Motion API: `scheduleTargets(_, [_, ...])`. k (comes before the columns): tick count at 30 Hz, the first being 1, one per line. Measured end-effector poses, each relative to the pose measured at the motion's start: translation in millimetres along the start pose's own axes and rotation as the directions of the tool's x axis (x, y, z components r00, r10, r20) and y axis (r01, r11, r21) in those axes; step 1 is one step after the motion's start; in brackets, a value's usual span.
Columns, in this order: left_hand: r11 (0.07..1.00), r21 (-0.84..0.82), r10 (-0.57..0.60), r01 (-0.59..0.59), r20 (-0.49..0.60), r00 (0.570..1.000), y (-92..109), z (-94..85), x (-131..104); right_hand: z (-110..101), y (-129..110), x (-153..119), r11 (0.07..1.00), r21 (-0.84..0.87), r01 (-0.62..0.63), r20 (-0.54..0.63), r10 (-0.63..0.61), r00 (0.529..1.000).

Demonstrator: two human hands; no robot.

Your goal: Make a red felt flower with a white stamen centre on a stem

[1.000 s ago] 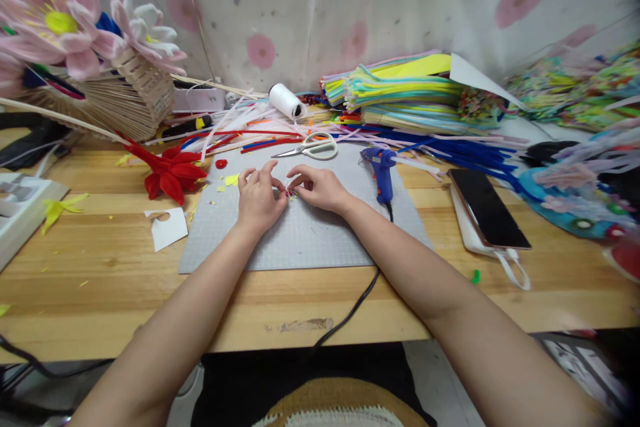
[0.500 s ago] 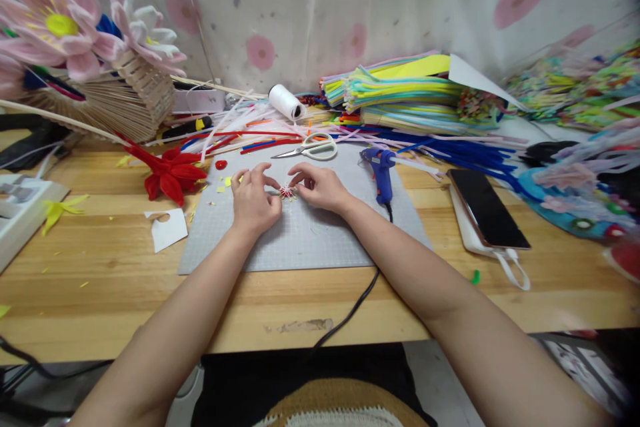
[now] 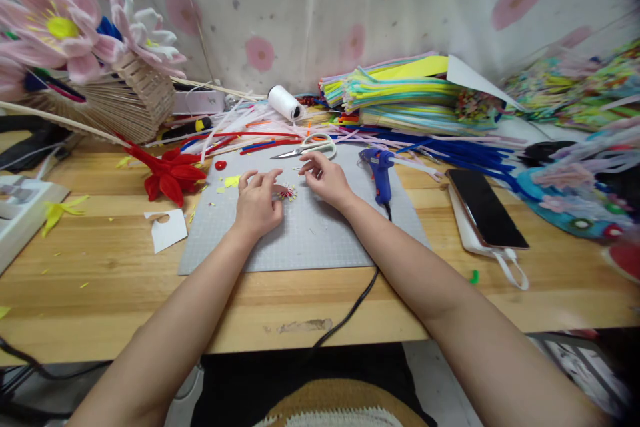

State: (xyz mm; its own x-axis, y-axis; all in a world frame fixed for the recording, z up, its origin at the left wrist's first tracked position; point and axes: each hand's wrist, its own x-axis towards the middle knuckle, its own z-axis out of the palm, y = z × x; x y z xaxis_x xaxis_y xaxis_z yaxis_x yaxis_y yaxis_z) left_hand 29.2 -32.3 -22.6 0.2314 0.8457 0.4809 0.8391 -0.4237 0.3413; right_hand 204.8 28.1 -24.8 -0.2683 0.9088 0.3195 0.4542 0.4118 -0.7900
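Small red-and-yellow spiky starburst piece [image 3: 287, 193] lies mid-mat on the grey cutting mat [image 3: 310, 240], pinned by left hand [image 3: 257, 203] fingertips; right hand [image 3: 325, 180], at two o'clock, hovers loosely open, empty. Press lightly, keeping the spikes unbent.

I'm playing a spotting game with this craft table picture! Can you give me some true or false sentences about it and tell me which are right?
1. The left hand rests on the grey cutting mat, its fingertips at a tiny red and yellow spiky piece. True.
2. The right hand is gripping the scissors. False: the scissors lie on the mat just beyond its open fingers.
3. The blue glue gun lies to the right of the right hand. True.
4. The phone is lit up and showing a video. False: its screen is dark.
5. The white thread spool is near the wall. True.
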Motion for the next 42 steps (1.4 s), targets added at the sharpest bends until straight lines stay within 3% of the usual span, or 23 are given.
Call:
scheduleTargets(7, [1.0, 0.011, -0.021, 0.021, 0.001, 1.0, 0, -1.1, 0, 1, 6, 4, 0.999, 0.008, -0.045, -0.053, 0.046, 0.998])
scheduleTargets(13, [0.998, -0.038, -0.061, 0.058, -0.099, 0.993, 1, -6.7, 0, -2, 13, 6, 0.988, -0.059, -0.146, -0.107, 0.139, 0.984])
scheduleTargets(20, [0.953, -0.145, -0.298, 0.266, -0.295, 0.908, -14, -13.7, 1, 5, 1, 8, 0.933, -0.34, -0.119, -0.035, 0.114, 0.993])
scheduleTargets(24, [0.931, -0.161, -0.363, 0.328, -0.311, 0.878, -23, -15.3, 0, 15, -5, 13, 0.875, -0.478, -0.072, -0.006, 0.079, 0.997])
scheduleTargets(29, [0.912, -0.218, -0.402, 0.349, -0.298, 0.866, -22, -15.2, 0, 14, -5, 16, 0.847, -0.522, -0.101, -0.005, 0.115, 0.993])
scheduleTargets(33, [0.906, -0.255, -0.405, 0.336, -0.302, 0.863, -20, -14.7, 0, 2, -2, 15, 0.897, -0.421, -0.137, -0.003, 0.15, 0.989])
scheduleTargets(37, [0.903, -0.266, -0.408, 0.337, -0.286, 0.867, -19, -14.2, 0, -11, 8, 20, 0.966, -0.081, -0.244, -0.07, 0.238, 0.969])
scheduleTargets(42, [0.907, -0.259, -0.399, 0.331, -0.282, 0.873, -18, -11.7, 1, -23, 20, 27, 0.881, 0.272, -0.387, -0.01, 0.404, 0.915])
